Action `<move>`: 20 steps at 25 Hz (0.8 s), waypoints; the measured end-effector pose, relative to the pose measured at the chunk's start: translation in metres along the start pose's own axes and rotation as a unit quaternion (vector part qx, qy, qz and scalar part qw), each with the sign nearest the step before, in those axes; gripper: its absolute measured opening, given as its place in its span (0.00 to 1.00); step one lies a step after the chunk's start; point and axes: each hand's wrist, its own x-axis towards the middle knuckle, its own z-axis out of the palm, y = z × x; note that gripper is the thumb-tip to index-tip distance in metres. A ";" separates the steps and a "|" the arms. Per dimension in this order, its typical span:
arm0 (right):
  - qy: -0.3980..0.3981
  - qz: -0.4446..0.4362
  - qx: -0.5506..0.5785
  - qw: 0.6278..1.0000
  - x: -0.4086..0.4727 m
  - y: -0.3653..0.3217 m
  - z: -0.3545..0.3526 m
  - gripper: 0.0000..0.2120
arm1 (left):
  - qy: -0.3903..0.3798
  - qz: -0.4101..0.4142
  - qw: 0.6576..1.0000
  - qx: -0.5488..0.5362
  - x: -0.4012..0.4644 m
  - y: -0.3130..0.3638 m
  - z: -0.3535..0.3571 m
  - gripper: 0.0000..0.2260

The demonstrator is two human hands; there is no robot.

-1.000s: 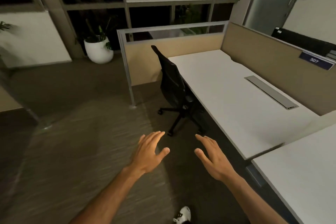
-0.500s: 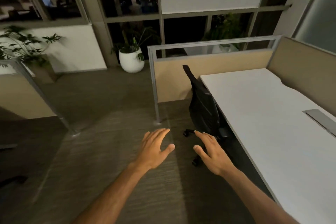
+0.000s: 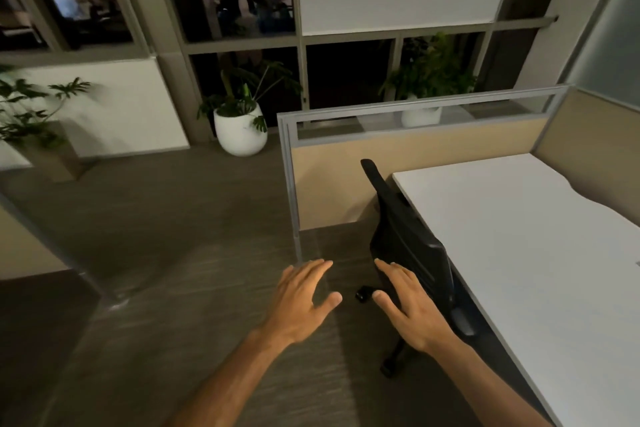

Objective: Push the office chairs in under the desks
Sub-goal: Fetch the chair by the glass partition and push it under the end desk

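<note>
Both hands, the left hand (image 3: pixel 304 298) and the right hand (image 3: pixel 410 308), reach at lower centre with fingers spread, probably to push the black chair (image 3: pixel 405 239) under the white counter (image 3: pixel 540 253).

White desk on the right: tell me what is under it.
Under the white desk sits a black office chair, its backrest against the desk's edge. An armrest and part of the wheeled base show; the seat and whatever lies deeper underneath are covered by the desktop.

Bare forearms, no sleeves, bare hands
</note>
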 end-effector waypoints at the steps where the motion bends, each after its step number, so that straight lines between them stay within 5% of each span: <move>1: 0.004 -0.001 -0.007 1.000 0.005 -0.003 -0.005 0.34 | 0.003 0.006 1.000 0.010 0.009 0.000 -0.005 0.32; 20: 0.161 0.166 -0.048 0.972 0.231 0.084 -0.071 0.33 | -0.141 0.195 0.971 0.018 0.405 -0.057 0.019 0.28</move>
